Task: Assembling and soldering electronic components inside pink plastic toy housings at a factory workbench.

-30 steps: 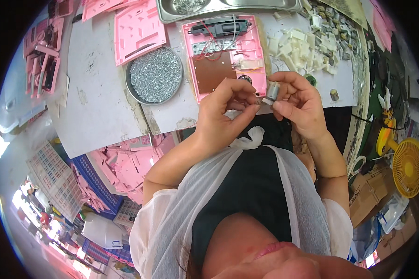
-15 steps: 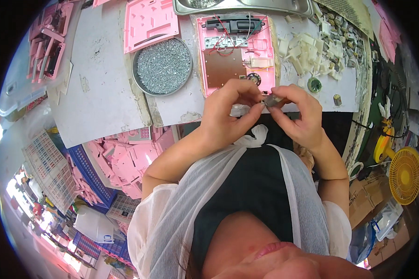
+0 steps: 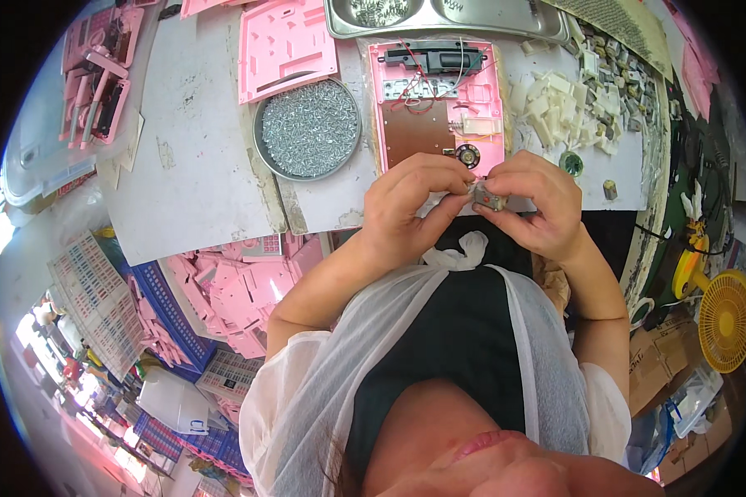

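A small grey metal motor (image 3: pixel 489 197) with a reddish spot is held in front of my chest, at the near edge of the table. My right hand (image 3: pixel 543 203) pinches it between thumb and fingers from the right. My left hand (image 3: pixel 414 199) has its fingertips closed on the motor's left end; anything tiny between them is hidden. Just beyond my hands lies an open pink plastic casing (image 3: pixel 496 99). It contains a brown board (image 3: pixel 414 132), a black part (image 3: pixel 431 60) at its far end, thin red and white wires, and a round black piece (image 3: pixel 467 156).
Left of the casing stands a round metal bowl of screws (image 3: pixel 308 128), touching a pink panel (image 3: pixel 286 41). White plastic parts (image 3: pixel 551 108) and metal pieces (image 3: pixel 613 91) are heaped at the right. A steel tray (image 3: pixel 439 29) is at the back; a yellow fan (image 3: pixel 725 319) stands far right.
The motor has been turned in my fingers, so a face with a reddish spot now shows. Both hands stay close together on it. The whole view has shifted slightly.
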Action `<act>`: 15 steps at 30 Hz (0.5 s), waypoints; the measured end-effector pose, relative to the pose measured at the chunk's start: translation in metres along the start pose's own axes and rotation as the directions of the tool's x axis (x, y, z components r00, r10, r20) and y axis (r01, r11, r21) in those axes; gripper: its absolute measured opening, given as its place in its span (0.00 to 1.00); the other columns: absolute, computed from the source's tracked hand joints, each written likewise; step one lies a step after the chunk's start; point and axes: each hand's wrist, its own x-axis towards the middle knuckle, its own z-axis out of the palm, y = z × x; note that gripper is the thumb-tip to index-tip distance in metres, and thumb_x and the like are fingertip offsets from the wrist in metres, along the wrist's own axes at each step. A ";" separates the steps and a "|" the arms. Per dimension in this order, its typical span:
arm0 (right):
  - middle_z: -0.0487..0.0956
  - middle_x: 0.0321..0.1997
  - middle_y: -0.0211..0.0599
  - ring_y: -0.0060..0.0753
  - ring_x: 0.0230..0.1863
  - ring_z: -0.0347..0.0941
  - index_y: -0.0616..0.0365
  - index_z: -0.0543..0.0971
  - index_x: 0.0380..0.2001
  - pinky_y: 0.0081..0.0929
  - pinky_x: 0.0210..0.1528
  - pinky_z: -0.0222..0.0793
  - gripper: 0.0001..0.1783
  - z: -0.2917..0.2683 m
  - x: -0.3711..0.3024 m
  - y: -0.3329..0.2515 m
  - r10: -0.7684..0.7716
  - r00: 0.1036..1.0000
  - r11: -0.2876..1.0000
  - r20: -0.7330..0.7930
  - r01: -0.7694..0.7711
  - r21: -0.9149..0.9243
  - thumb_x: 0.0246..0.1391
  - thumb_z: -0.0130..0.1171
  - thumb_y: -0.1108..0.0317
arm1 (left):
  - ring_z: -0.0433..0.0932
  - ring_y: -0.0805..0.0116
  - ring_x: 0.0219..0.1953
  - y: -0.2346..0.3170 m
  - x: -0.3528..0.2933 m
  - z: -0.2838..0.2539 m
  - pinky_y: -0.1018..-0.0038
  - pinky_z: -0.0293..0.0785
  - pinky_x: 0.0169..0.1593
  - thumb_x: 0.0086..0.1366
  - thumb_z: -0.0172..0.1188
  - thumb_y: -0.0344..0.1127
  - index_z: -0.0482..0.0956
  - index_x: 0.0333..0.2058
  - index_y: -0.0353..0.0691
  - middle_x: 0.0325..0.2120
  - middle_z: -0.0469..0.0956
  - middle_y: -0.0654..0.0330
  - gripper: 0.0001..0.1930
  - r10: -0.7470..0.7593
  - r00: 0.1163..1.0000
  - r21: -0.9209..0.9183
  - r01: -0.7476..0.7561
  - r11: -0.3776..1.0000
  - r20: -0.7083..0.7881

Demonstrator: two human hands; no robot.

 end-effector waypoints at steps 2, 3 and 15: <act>0.82 0.34 0.39 0.40 0.31 0.79 0.58 0.80 0.39 0.30 0.32 0.75 0.20 0.001 0.001 0.001 -0.029 1.000 1.000 0.000 0.029 -0.010 0.40 0.75 0.76 | 0.83 0.59 0.38 -0.002 -0.003 0.002 0.71 0.79 0.41 0.53 0.68 0.17 0.77 0.36 0.32 0.35 0.82 0.49 0.12 0.025 1.000 0.065 -0.025 0.998 -0.001; 0.82 0.34 0.40 0.41 0.31 0.79 0.58 0.80 0.39 0.30 0.32 0.75 0.20 0.001 0.002 0.002 -0.042 0.999 0.999 0.002 0.042 -0.013 0.40 0.75 0.76 | 0.82 0.58 0.38 -0.003 -0.004 0.002 0.71 0.79 0.41 0.53 0.68 0.18 0.77 0.36 0.32 0.36 0.82 0.49 0.12 0.035 0.999 0.099 -0.035 0.995 -0.002; 0.82 0.36 0.37 0.41 0.32 0.79 0.58 0.80 0.40 0.32 0.33 0.75 0.20 -0.003 0.000 0.007 -0.016 1.000 0.999 0.023 0.017 -0.037 0.41 0.73 0.76 | 0.79 0.58 0.40 -0.003 -0.015 0.010 0.69 0.78 0.42 0.49 0.68 0.17 0.80 0.35 0.32 0.48 0.75 0.44 0.13 -0.021 0.993 0.093 0.031 0.995 -0.113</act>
